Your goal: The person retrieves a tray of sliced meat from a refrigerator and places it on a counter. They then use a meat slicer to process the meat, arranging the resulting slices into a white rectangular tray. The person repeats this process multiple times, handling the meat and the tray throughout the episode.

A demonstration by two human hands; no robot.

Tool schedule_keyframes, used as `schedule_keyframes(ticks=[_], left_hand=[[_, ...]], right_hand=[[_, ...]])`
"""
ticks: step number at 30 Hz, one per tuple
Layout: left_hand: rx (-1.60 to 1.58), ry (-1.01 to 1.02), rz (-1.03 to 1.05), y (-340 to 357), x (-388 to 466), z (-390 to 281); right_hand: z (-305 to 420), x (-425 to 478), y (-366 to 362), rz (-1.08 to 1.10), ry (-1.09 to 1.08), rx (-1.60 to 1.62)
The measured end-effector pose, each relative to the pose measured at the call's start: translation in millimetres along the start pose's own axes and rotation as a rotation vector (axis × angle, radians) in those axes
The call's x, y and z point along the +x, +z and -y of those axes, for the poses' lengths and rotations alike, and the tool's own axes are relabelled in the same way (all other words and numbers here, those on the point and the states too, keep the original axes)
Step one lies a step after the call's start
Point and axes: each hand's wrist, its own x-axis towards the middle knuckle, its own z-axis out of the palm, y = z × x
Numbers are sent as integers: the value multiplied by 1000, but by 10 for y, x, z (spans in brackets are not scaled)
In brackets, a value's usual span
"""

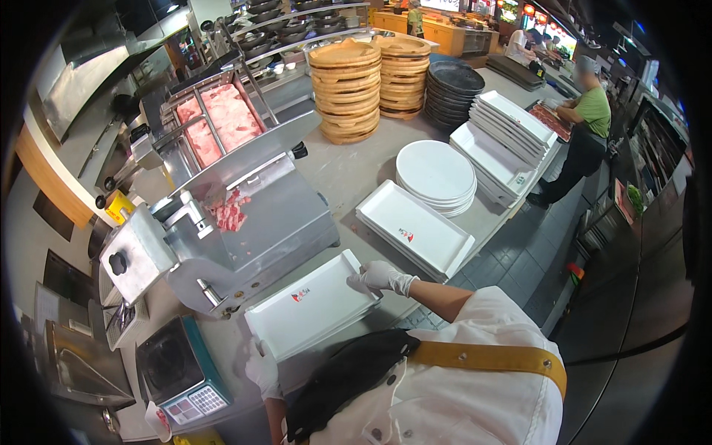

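A short stack of white rectangular trays (322, 300) lies before me on the steel counter. My right hand (381, 277), in a white glove, grips the stack's right end, thumb over the rim. At the opposite end my gloved left hand (262, 364) touches the near left corner; its fingers are partly hidden by the tray edge, so its grip is unclear. Just beyond stands a meat slicer (272, 206) with sliced raw meat (229, 212) on its metal deck. Large blocks of pink meat (222, 122) sit in the slicer's carriage.
More rectangular trays (414, 228), round white plates (436, 169), black round dishes (455, 89) and wooden stands (345, 83) are stacked to the right and behind. A digital scale (181, 367) is at left. A co-worker in a green shirt (592, 111) handles meat at the counter's far end.
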Motion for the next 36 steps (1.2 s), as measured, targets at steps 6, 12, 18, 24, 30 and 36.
schedule_keyframes(ticks=[6,12,18,24,30,36], left_hand=[[56,-84,9,3,40,-22],[11,-97,-149,199,-25,52],[-78,-311,-303,-134,-400,-39],[-192,-432,-327,-117,-920,85],[-209,-431,-433,-101,-1184,35],[-341,-437,-438,-93,-1201,-26]], right_hand=[[-49,295,37,-98,-254,-730],[785,258,-606,-428,-674,-440],[1728,1366,-737,-528,-897,-158],[2217,2243,-422,-533,-645,-132],[2494,2478,-377,-569,-598,-219],[2542,2638,-364,-385,-601,-251]])
